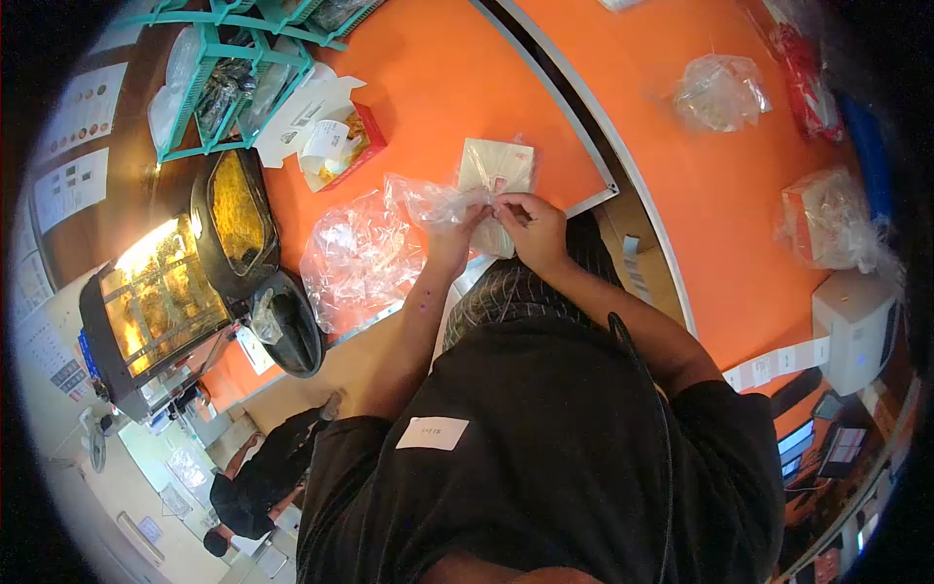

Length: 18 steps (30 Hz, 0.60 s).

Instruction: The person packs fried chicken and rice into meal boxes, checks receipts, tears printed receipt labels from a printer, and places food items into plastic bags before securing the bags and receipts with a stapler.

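A pale box [496,167] wrapped in a clear plastic bag [440,200] lies at the edge of the orange counter, close to my body. My left hand [455,239] is closed, pinching the gathered film of that bag beside the box. From the other side my right hand [535,230] pinches the same film, its fingertips almost touching those of my left. The exact fold or knot between the fingertips is too small to make out. More crumpled clear plastic [360,258] spreads out to the left of my left hand.
An open red and white food box [355,146] stands beyond the plastic, near teal baskets [219,92]. A lit food warmer [161,292] is at left. Bagged packages [722,92] and a label printer [856,326] occupy the right counter. Another person [263,487] works at lower left.
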### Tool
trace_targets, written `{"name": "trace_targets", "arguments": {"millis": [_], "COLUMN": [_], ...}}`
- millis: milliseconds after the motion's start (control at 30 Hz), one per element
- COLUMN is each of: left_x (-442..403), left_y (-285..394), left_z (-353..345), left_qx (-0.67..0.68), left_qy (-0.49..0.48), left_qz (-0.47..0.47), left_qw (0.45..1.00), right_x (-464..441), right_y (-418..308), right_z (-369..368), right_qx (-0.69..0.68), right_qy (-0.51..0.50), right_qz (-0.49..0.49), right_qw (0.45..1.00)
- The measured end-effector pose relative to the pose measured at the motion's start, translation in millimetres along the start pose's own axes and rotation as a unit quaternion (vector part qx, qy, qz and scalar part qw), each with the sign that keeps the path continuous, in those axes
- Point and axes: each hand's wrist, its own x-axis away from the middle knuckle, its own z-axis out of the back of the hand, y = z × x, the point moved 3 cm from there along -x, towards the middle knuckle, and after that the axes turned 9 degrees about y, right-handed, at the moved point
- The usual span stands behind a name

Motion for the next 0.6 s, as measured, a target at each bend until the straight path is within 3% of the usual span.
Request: {"name": "trace_targets", "arguments": {"millis": [433, 533, 600], "left_x": [5.3, 9.8, 14.5], "left_y": [5.9, 15.8, 25.1], "left_z": [-2.8, -9.4, -16.4], "left_qx": [-0.009, -0.035, -0.133], "left_qy": [-0.005, -0.039, -0.062], "left_qz": [0.022, -0.023, -0.09], "left_qw": [1.0, 0.998, 0.985], "right_x": [-4.0, -5.6, -7.4], "right_y": [-1.6, -1.3, -5.0], "right_z": [-1.6, -2.3, -2.2], "right_qx": [0.016, 0.024, 0.038], "right_qy": [-0.006, -0.004, -0.009], "right_qz": [0.021, 0.018, 0.021], "right_qw": [1.0, 1.0, 0.999]}}
